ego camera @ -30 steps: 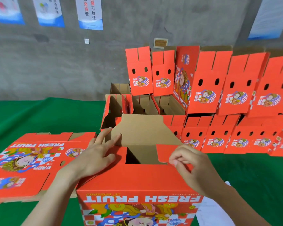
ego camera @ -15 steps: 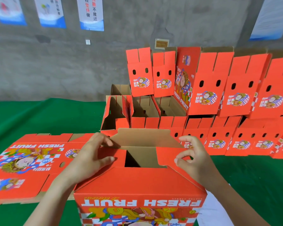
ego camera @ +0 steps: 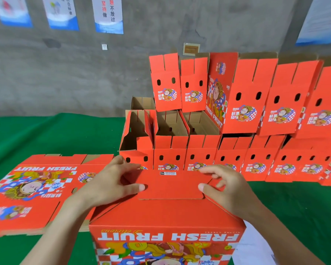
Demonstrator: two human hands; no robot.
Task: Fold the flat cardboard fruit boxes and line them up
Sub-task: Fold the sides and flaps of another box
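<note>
A red "FRESH FRUIT" box (ego camera: 166,217) stands upside down in front of me, its far flap (ego camera: 170,186) folded down flat over the opening. My left hand (ego camera: 111,184) pinches the flap's left edge, thumb on top and fingers curled over the far side. My right hand (ego camera: 224,186) pinches the flap's right edge the same way. A stack of flat, unfolded boxes (ego camera: 33,190) lies to the left on the green table (ego camera: 46,134). Folded boxes (ego camera: 231,159) stand in rows behind, with a second tier (ego camera: 252,96) on top.
A white sheet of paper (ego camera: 256,249) lies on the green cloth at the lower right. A grey concrete wall with posters (ego camera: 109,14) stands behind the table. Several open folded boxes (ego camera: 170,127) show brown insides at the middle.
The brown far flap, upright a second ago, has come down over the opening and now shows its red side. Both hands moved onto its edges.
</note>
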